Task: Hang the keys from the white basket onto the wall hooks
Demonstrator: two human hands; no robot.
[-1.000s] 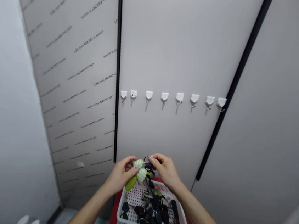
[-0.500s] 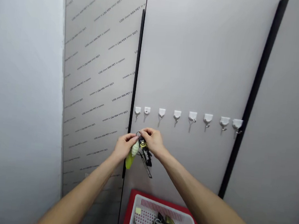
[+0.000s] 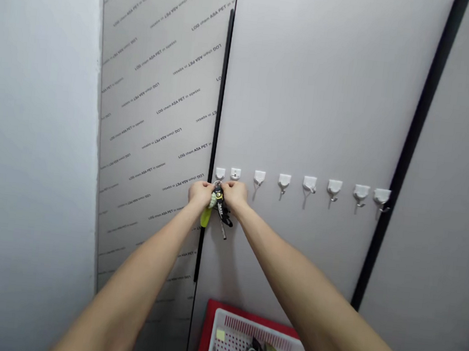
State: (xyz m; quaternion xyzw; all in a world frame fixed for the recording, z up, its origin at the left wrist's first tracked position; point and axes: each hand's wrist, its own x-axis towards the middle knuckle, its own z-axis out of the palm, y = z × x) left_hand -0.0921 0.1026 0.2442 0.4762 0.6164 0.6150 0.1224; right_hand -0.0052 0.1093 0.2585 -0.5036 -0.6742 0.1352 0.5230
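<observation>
A bunch of keys (image 3: 219, 208) with a green tag, a pale charm and black fobs hangs between my two hands, right under the leftmost white hook (image 3: 220, 173) on the grey wall panel. My left hand (image 3: 200, 193) pinches the bunch from the left. My right hand (image 3: 235, 194) pinches its ring from the right. Both hands are closed on it, arms stretched out. Whether the ring sits on the hook I cannot tell.
A row of several white adhesive hooks (image 3: 309, 184) runs rightward across the panel, all bare. Below stands a white perforated basket (image 3: 238, 338) with several more key bunches, on a red surface (image 3: 206, 329). A film-covered panel (image 3: 157, 111) stands to the left.
Both hands lifted the key bunch out of the basket, up and away to the leftmost hook. The camera tilted up, so the basket dropped to the bottom edge.
</observation>
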